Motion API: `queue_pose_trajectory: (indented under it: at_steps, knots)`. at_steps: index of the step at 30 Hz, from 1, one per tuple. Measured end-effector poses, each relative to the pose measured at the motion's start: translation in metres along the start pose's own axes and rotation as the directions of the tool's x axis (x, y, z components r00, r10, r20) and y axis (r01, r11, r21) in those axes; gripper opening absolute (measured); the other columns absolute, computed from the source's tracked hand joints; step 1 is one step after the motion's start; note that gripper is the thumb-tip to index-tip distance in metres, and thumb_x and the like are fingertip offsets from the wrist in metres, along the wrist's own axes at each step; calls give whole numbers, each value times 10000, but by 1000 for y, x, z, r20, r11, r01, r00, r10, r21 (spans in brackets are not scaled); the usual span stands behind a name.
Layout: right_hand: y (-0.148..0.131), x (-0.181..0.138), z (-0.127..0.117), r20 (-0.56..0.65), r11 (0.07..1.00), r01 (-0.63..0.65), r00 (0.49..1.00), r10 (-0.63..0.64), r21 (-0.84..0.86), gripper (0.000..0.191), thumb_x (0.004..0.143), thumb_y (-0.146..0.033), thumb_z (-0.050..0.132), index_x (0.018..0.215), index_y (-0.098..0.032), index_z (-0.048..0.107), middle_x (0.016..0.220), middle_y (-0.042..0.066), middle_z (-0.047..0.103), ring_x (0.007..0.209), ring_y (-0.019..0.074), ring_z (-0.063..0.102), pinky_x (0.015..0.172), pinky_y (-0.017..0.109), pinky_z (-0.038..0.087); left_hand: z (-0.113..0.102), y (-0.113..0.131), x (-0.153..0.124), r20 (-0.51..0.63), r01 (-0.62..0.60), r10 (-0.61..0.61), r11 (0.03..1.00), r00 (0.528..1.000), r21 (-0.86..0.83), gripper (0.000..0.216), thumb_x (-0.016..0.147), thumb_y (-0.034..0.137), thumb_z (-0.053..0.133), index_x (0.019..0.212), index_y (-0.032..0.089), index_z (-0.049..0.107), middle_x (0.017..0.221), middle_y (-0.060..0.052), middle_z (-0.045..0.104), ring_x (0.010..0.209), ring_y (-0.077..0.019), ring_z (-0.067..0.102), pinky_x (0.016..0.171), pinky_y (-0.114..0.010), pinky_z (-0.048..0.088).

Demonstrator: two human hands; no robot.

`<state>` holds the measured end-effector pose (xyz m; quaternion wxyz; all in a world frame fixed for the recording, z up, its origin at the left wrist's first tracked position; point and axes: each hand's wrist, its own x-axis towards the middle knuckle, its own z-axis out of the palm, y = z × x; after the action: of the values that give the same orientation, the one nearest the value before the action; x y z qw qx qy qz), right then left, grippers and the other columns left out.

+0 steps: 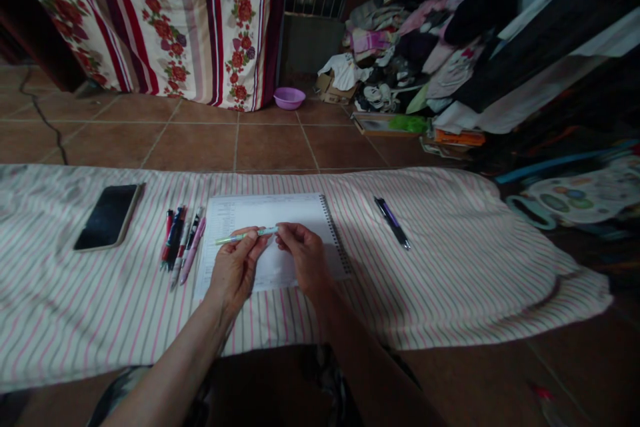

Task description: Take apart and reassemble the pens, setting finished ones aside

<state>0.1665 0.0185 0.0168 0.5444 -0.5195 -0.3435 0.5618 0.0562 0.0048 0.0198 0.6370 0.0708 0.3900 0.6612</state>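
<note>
Between my two hands a slim green and light-blue pen [231, 239] is held level above a spiral notebook [280, 204]. My left hand [236, 263] pinches it around the middle. The fingers of my right hand [304, 252] are closed on its right end. The notebook lies open to a mostly white page, with its wire binding on the right side. Left of it rests a row of several pens [183, 247] in red, dark, white and pink. On the right a dark pen with a purple part [393, 223] lies apart on the cloth.
A striped cloth [475, 247] covers the low surface. A phone [107, 217] lies at its left. Beyond are floor tiles [200, 140], a flowered curtain [195, 27], a purple basin [289, 99] and heaped clothes [415, 40]. A patterned chair-like item [585, 190] stands right.
</note>
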Motion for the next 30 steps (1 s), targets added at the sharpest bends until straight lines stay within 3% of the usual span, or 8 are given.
queue_pose_trajectory:
  at_steps: [16, 23, 30]
  knots:
    - [5, 1, 2, 63, 986, 140, 989, -134, -93, 133, 643, -262, 659, 750, -196, 702, 604, -24, 623, 588, 109, 541, 605, 236, 427, 3, 10, -5, -120, 44, -44, 999, 992, 0, 202, 806, -36, 469, 675, 36, 605, 634, -59, 652, 591, -126, 670, 556, -142, 553]
    - [9, 3, 1, 90, 972, 202, 977, -193, -118, 128, 674, -259, 646, 776, -210, 707, 635, -27, 634, 593, 104, 534, 595, 227, 416, 5, 14, -8, -121, 79, -79, 997, 989, -6, 167, 814, -13, 480, 699, 33, 592, 609, -78, 655, 560, -128, 663, 528, -142, 550]
    - [11, 2, 1, 97, 992, 118, 989, -113, -45, 248, 676, -336, 666, 881, -201, 700, 673, -4, 667, 638, 121, 592, 666, 265, 477, 8, 17, -13, -126, 55, -56, 998, 991, -6, 167, 803, -23, 490, 698, 31, 608, 665, -85, 662, 610, -133, 672, 588, -163, 563]
